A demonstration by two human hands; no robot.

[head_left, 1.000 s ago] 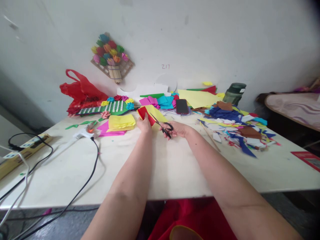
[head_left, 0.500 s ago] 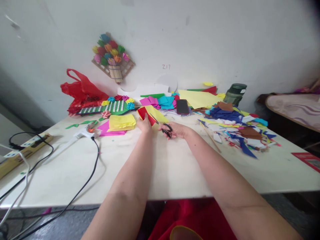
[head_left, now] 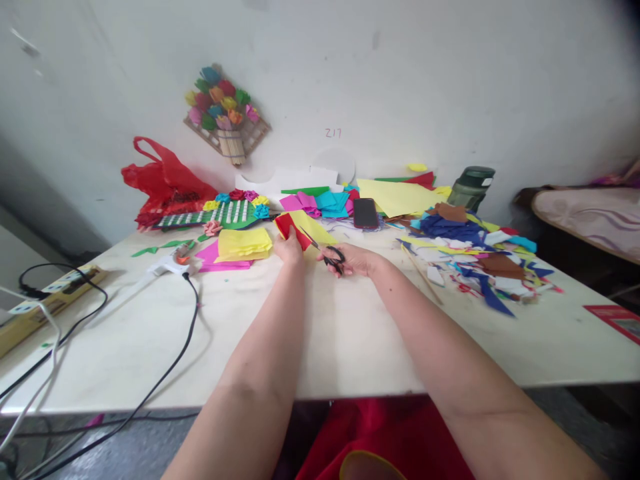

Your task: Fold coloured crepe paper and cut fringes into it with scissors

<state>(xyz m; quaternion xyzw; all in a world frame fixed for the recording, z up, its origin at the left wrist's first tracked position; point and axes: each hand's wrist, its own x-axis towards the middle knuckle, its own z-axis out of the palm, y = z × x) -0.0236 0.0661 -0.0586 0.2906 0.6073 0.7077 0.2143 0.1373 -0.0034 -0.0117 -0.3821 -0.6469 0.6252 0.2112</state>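
1. Head view, centre: found above the white table (head_left: pixel 240 353) a left hand (head_left: pixel 289 249), with fingers closed on a piece of red paper (head_left: pixel 285 225). Seen along the near left edge of that paper, a thin trace of yellow.
2. Found just to the right, a right hand (head_left: pixel 357 259), with fingers curled in around the black handles of a pair of scissors (head_left: pixel 333 256). Observed pointing up and left, with blades at the red paper's right edge; not possible to tell whether in contact or merely in front.
3. Located partly behind both hands, a yellow sheet (head_left: pixel 320 232).
4. Noted just left of the left hand, a stack of yellow paper (head_left: pixel 245 245), resting on pink sheets (head_left: pixel 225 266). Recorded near these, a pink paper flower (head_left: pixel 212 229).
5. Noted beyond the scissors, a dark phone (head_left: pixel 365 213), lying flat.
6. Recorded well to the right of the right hand, a heap of mixed paper scraps (head_left: pixel 475 257), with a thin stick (head_left: pixel 423 275) beside it and a green bottle (head_left: pixel 471 187) upright behind.
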